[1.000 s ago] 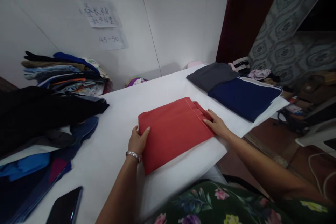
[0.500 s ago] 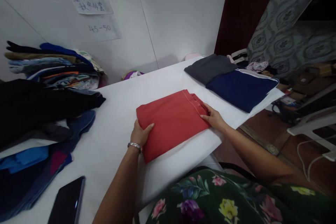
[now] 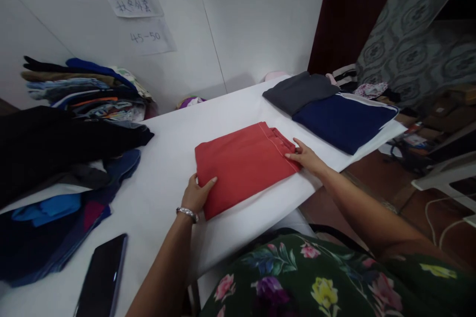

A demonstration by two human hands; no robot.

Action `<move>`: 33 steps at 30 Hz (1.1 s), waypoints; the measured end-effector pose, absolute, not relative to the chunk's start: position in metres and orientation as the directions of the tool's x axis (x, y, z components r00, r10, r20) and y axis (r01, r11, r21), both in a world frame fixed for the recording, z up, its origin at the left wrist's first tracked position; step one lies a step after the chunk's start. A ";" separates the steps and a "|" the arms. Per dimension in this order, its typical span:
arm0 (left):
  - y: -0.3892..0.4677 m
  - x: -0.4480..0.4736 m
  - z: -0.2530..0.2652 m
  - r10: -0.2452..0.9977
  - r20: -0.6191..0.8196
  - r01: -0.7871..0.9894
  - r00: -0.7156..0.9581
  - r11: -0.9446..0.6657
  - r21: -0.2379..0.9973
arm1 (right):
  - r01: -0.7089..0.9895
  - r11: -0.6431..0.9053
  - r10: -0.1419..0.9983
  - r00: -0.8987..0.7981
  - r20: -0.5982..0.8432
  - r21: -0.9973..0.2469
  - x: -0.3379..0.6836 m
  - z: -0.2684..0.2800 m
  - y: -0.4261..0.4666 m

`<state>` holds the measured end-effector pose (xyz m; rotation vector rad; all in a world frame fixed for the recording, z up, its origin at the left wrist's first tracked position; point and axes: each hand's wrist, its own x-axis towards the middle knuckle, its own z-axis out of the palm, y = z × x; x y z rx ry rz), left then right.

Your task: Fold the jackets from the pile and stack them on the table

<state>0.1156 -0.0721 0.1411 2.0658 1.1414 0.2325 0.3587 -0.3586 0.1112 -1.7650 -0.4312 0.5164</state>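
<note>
A red garment [image 3: 243, 168], folded into a flat rectangle, lies on the white-covered table in front of me. Stitching and a gathered band show along its right end; its exact kind is hard to tell. My left hand [image 3: 197, 193] grips its near left edge, thumb on top and the other fingers partly hidden at the side. At the right end, my right hand [image 3: 305, 157] holds the band edge, with the thumb over the cloth and the forefinger extended along the far side. A silver bracelet [image 3: 187, 214] circles my left wrist.
Left are a loose heap with black clothing [image 3: 74, 141] and a stack of folded clothes [image 3: 89, 89]. A phone [image 3: 102, 277] lies front left. Dark grey [image 3: 301, 91] and navy [image 3: 345, 121] folded garments lie back right on the table [image 3: 167, 178]. A white stool [image 3: 446, 178] stands right.
The view has shifted slightly. Both hands stay at the garment's two ends; the right forefinger has lifted a little from the band edge.
</note>
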 end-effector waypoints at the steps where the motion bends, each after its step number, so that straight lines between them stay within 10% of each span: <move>1: -0.075 0.113 0.140 0.792 -0.171 0.648 0.586 -0.331 0.686 | 0.046 -0.251 0.537 0.838 -0.100 -0.967 0.361 0.112 -0.354; 16: -0.076 0.109 0.132 0.700 -0.346 0.484 0.625 0.000 0.875 | 0.027 -0.186 0.496 0.866 -0.070 -0.982 0.382 0.105 -0.350; 33: 0.003 0.200 0.144 0.850 -0.245 0.628 0.467 -0.124 0.768 | 0.129 -0.346 0.448 0.893 -0.044 -0.929 0.381 0.113 -0.344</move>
